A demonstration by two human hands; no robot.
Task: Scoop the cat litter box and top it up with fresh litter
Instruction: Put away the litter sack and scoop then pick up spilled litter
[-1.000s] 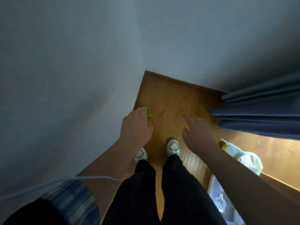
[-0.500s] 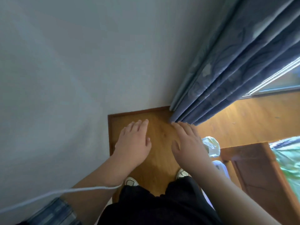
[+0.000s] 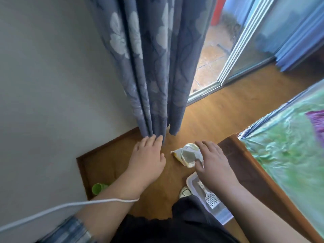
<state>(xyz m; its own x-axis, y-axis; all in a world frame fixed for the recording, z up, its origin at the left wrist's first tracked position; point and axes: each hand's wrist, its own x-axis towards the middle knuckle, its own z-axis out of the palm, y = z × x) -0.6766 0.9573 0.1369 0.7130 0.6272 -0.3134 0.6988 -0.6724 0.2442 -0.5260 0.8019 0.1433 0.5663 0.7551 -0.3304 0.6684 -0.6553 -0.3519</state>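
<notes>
A white litter box [image 3: 191, 181] lies on the wooden floor by my right foot, partly hidden under my right arm. A white slotted scoop [image 3: 211, 199] rests in it. Just beyond it sits an open yellow-white litter bag [image 3: 187, 155] with grey litter showing inside. My right hand [image 3: 213, 163] hovers over the bag and box with fingers spread, holding nothing. Palm down with straight fingers, my left hand [image 3: 147, 158] is held out to the left of the bag, near the curtain hem. A small green cup [image 3: 98, 188] stands by the wall.
A blue flowered curtain [image 3: 150, 71] hangs straight ahead beside a grey wall [image 3: 52, 85]. An open sliding door [image 3: 233, 55] lies beyond. A wooden bed frame [image 3: 254, 172] with a green cover [image 3: 294, 144] borders the right. A white cable [image 3: 61, 206] crosses my left forearm.
The view has swung up and to the right, from the bare corner to the curtain, door and bed. The green cup has left my left hand, which is now flat. Bag and box came into view.
</notes>
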